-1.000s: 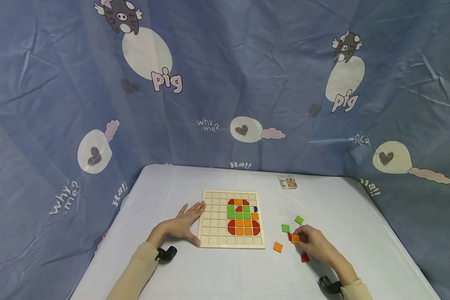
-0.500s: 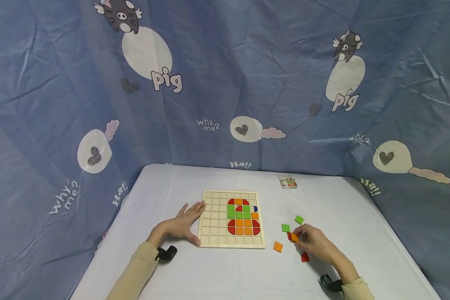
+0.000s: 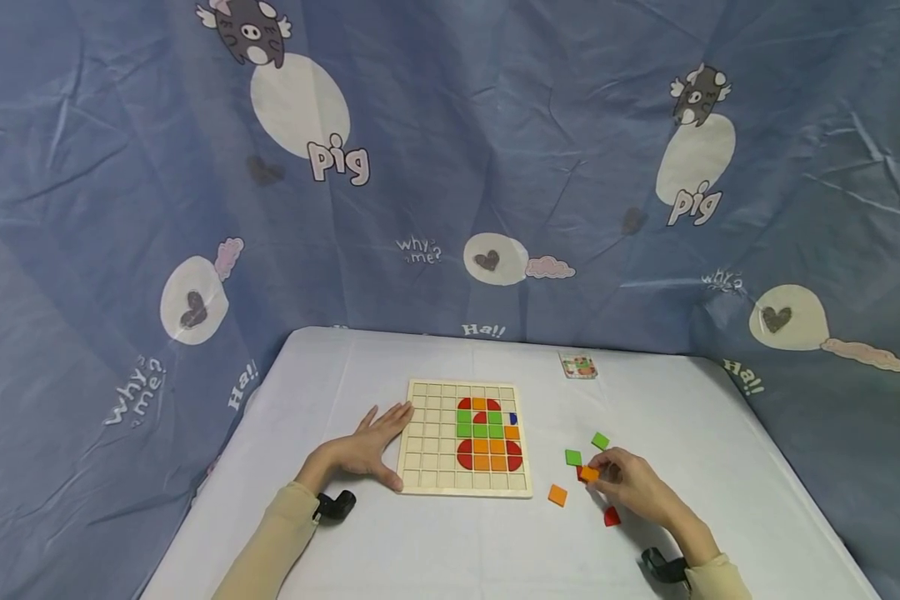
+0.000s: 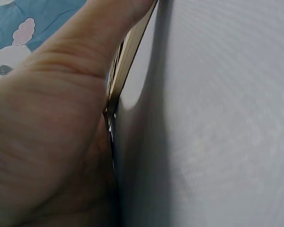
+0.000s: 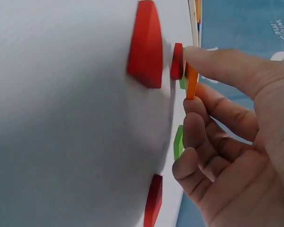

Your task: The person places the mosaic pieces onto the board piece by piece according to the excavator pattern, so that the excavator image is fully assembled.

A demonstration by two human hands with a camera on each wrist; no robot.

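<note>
Right hand: the right hand (image 3: 633,487) rests on the white table (image 3: 435,550) at about 4 o'clock from the board, thumb and forefinger clamped on a small orange square tile (image 3: 589,474); the other fingers (image 5: 199,130) curl loosely beneath.
Held tile: the small orange square tile (image 5: 191,81) is lifted on edge in the right wrist view, just beside a small red rounded piece (image 5: 177,61) that lies on the table.
Left hand: the left hand (image 3: 363,450) lies flat at the board's 9 o'clock side, fingers straight and spread apart, thumb against the near left corner; the left wrist view shows the hand (image 4: 52,127) pressed against the board's edge (image 4: 125,66).
Board: the square wooden grid board (image 3: 427,442) lies at the middle of the table, with red, orange and green tiles and one blue piece filled in on its right half.
Loose pieces: two green square tiles (image 3: 573,457) (image 3: 600,441) sit at 11 and 12 o'clock from the right hand; a second orange square tile (image 3: 557,495) lies at 9 o'clock from it; a red piece (image 3: 611,517) lies at its 7 o'clock, close to the wrist.
Card: a small picture card (image 3: 577,365) lies at the table's far edge, at 1 o'clock from the board.
Backdrop: a blue cartoon-pig cloth (image 3: 450,167) hangs behind the table.
</note>
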